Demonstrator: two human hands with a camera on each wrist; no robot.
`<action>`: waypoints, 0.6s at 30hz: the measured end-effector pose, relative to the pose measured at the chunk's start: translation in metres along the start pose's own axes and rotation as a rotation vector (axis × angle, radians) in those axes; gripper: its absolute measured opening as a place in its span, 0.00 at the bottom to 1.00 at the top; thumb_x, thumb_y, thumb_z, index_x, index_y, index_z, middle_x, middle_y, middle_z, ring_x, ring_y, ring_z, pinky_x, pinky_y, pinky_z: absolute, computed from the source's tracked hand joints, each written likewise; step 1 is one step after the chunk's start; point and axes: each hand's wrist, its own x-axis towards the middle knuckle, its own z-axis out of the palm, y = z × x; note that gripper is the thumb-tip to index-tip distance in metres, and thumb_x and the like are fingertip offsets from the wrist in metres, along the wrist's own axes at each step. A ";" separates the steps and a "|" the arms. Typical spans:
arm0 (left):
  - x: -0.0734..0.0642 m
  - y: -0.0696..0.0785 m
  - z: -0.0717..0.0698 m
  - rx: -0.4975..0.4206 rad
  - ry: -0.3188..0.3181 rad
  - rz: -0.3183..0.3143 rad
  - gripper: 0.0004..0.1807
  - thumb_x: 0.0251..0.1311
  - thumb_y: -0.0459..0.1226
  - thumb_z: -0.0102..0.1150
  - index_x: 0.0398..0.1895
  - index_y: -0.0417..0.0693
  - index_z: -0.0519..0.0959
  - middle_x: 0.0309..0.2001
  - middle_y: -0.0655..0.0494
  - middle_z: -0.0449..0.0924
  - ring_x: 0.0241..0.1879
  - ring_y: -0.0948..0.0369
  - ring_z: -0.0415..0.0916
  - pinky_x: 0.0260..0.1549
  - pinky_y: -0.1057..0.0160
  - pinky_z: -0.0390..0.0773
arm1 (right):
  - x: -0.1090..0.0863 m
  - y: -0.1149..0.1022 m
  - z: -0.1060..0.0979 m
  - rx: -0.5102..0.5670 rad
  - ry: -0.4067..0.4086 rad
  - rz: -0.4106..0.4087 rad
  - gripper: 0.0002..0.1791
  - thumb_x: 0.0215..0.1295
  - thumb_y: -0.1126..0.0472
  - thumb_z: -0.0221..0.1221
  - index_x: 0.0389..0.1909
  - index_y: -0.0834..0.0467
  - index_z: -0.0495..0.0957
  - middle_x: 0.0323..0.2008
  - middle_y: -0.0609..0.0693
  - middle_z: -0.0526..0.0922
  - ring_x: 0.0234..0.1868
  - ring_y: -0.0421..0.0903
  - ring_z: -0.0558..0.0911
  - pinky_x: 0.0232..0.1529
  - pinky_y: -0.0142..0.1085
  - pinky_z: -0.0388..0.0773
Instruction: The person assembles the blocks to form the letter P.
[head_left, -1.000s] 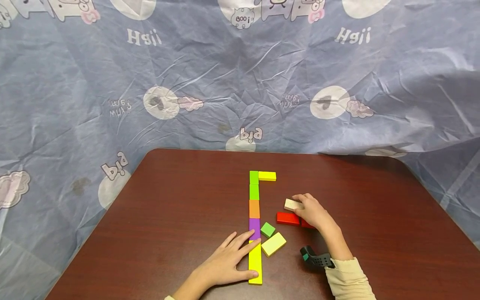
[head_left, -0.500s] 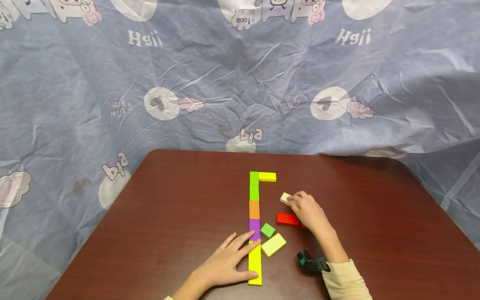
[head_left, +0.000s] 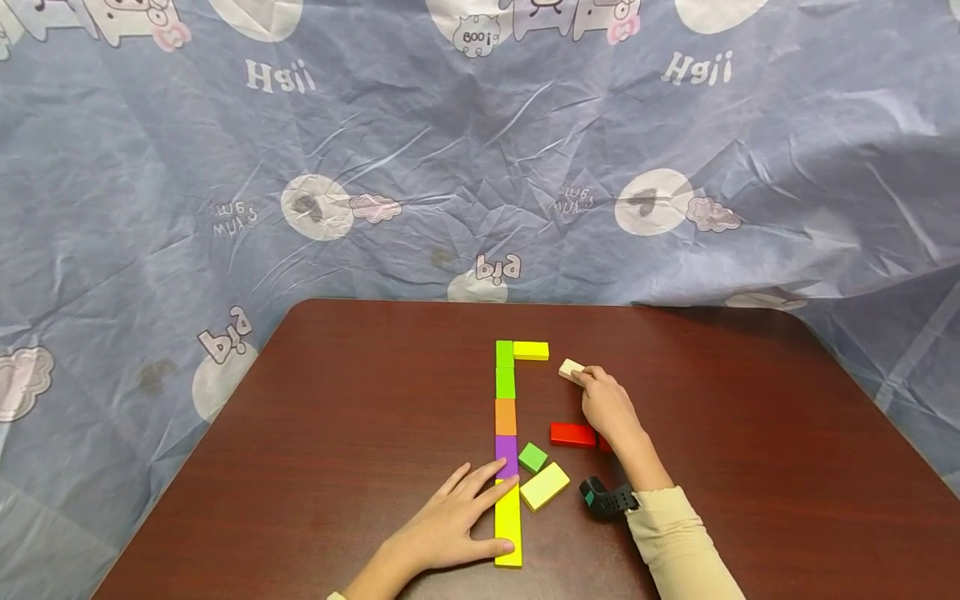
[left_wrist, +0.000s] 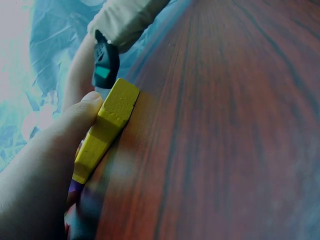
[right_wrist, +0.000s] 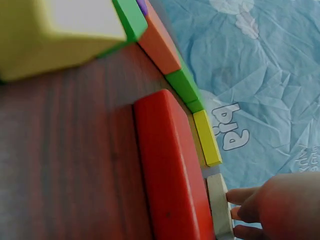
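Observation:
My left hand (head_left: 453, 521) rests with spread, straight fingers on the near end of a row of blocks, touching a yellow block (head_left: 507, 512) and a purple block (head_left: 506, 448). Beyond these the row runs through an orange block (head_left: 506, 417) and two green blocks (head_left: 505, 382). At the far end another yellow block (head_left: 531, 351) sticks out to the right. A pale wooden block (head_left: 568, 367) lies between the fingers of my right hand (head_left: 609, 406), right of that yellow block and apart from it. In the right wrist view, fingertips (right_wrist: 239, 194) touch the pale block's side.
Two red blocks (head_left: 572, 434) lie below my right hand, one partly hidden by the forearm. A small green block (head_left: 533, 457) and a pale yellow block (head_left: 545, 486) sit just right of the row. A patterned cloth (head_left: 420, 167) hangs behind the dark wooden table (head_left: 360, 400).
My right hand has moved the pale wooden block away from me and slightly left, from beside the red blocks toward the far yellow block. My left hand stays in place.

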 end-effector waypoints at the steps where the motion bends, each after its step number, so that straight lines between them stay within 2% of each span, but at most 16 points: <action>1: 0.000 0.000 0.000 0.000 -0.001 -0.001 0.39 0.56 0.67 0.36 0.69 0.62 0.54 0.70 0.58 0.52 0.67 0.64 0.54 0.66 0.52 0.53 | 0.003 0.000 0.000 -0.005 -0.002 0.001 0.20 0.62 0.71 0.43 0.53 0.64 0.74 0.51 0.61 0.74 0.52 0.59 0.74 0.52 0.54 0.71; 9: 0.000 -0.001 -0.001 -0.007 -0.009 -0.002 0.39 0.56 0.67 0.36 0.69 0.63 0.53 0.70 0.59 0.51 0.68 0.64 0.54 0.66 0.52 0.52 | 0.020 0.000 0.003 0.011 -0.057 0.021 0.22 0.62 0.72 0.39 0.55 0.66 0.71 0.56 0.63 0.71 0.57 0.62 0.71 0.61 0.54 0.63; 18: -0.001 -0.001 -0.001 -0.031 -0.027 -0.013 0.39 0.56 0.67 0.36 0.69 0.64 0.53 0.70 0.60 0.50 0.68 0.64 0.53 0.67 0.51 0.52 | 0.025 -0.003 0.006 0.039 -0.084 0.032 0.24 0.62 0.73 0.37 0.57 0.67 0.69 0.60 0.63 0.68 0.62 0.59 0.67 0.64 0.56 0.58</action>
